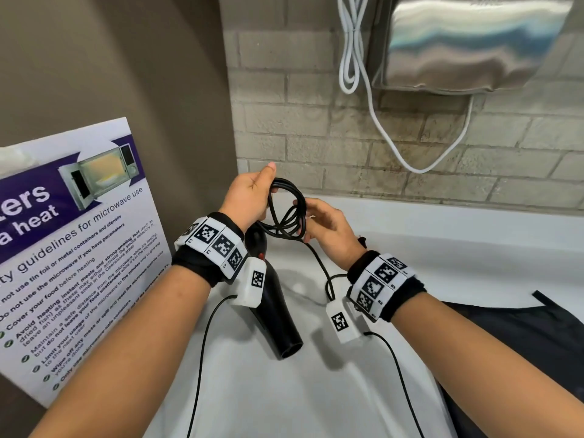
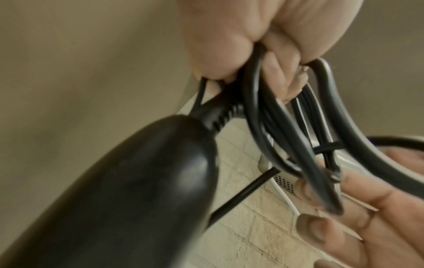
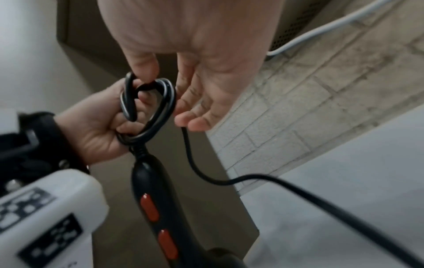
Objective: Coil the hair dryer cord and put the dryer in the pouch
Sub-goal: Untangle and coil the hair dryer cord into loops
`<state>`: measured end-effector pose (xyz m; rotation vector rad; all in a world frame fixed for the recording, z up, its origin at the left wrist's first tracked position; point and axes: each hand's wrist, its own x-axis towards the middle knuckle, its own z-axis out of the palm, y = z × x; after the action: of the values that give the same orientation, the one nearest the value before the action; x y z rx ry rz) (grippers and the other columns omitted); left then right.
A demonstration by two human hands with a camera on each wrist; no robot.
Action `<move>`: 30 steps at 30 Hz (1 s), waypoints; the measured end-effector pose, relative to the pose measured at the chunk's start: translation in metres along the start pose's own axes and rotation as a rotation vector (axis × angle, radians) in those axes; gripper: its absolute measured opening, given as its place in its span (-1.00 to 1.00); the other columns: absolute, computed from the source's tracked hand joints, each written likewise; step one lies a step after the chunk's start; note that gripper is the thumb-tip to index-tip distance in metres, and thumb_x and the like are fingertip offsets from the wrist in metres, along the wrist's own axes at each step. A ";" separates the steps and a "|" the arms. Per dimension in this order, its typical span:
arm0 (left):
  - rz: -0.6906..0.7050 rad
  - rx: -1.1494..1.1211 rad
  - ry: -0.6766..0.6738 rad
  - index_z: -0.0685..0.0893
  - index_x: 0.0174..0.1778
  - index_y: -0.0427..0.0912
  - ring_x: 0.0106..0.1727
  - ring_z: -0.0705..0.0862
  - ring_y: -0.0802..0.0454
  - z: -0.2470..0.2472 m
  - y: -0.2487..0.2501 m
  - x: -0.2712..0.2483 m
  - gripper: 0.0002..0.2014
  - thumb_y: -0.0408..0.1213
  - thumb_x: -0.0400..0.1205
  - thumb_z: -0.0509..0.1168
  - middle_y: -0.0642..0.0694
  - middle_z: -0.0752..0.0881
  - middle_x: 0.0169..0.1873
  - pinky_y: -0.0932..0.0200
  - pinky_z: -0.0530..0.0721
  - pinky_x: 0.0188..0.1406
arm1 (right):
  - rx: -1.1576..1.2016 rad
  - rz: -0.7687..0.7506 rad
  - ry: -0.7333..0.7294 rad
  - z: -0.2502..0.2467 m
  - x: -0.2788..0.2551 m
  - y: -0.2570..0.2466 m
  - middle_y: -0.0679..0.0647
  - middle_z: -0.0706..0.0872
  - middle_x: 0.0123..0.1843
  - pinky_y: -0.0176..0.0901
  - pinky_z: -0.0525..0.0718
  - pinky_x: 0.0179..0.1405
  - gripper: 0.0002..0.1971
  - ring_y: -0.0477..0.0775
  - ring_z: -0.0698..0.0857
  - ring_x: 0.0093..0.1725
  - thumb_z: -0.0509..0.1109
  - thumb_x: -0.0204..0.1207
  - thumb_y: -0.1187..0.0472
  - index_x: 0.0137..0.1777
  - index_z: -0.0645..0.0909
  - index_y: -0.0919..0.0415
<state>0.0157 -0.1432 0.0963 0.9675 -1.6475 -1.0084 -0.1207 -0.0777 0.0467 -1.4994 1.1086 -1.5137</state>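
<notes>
My left hand (image 1: 252,191) (image 2: 229,36) (image 3: 98,127) grips several loops of the black cord (image 1: 286,213) (image 2: 275,127) (image 3: 149,108) at their top. The black hair dryer (image 1: 275,308) (image 2: 126,190) (image 3: 156,199), with red switches on its handle, hangs below that hand, nozzle down toward the counter. My right hand (image 1: 328,226) (image 2: 367,208) (image 3: 206,63) is beside the loops with its fingers nearly straight; the loops lie across them and the thumb touches the coil. The loose cord tail (image 1: 322,263) (image 3: 298,190) trails down from the right hand. A dark pouch (image 1: 537,336) lies at the right.
A white counter (image 1: 316,390) lies below my arms. A microwave guidelines poster (image 1: 63,248) leans at the left. On the brick wall behind hang a steel box (image 1: 474,42) and a looping white cable (image 1: 379,121). Thin black wrist-camera leads dangle under both wrists.
</notes>
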 end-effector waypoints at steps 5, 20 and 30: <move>-0.065 -0.145 0.037 0.39 -0.55 -0.15 -0.79 0.18 0.13 -0.002 -0.002 0.003 -0.51 -0.02 0.70 0.10 0.02 0.28 -0.75 0.44 0.17 -0.68 | 0.116 -0.022 -0.055 -0.004 -0.002 0.001 0.08 0.62 -0.05 -0.30 0.66 -0.31 -0.46 -0.19 0.66 -0.34 0.26 0.49 0.56 0.36 0.37 0.04; -0.078 -0.144 0.022 0.43 -0.49 -0.21 -0.81 0.22 0.17 0.000 0.003 0.000 -0.52 -0.02 0.71 0.06 0.08 0.34 -0.81 0.45 0.17 -0.73 | -0.567 -0.442 0.065 0.004 -0.004 0.006 0.16 0.67 0.02 -0.64 0.46 -0.01 -0.58 -0.53 0.51 -0.12 0.46 0.40 0.25 0.27 0.61 0.33; -0.072 -0.029 -0.070 0.49 -0.47 -0.19 -0.82 0.30 0.21 -0.004 0.009 -0.006 -0.52 -0.04 0.72 0.03 0.07 0.37 -0.85 0.45 0.25 -0.76 | -0.070 -0.017 0.082 0.014 0.024 0.011 -0.16 0.69 -0.18 -0.39 0.63 -0.16 -0.67 -0.20 0.65 -0.19 0.38 0.45 0.50 0.11 0.44 0.18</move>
<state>0.0200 -0.1353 0.1039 0.9881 -1.6605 -1.1227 -0.1088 -0.1050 0.0447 -1.5086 1.2105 -1.5755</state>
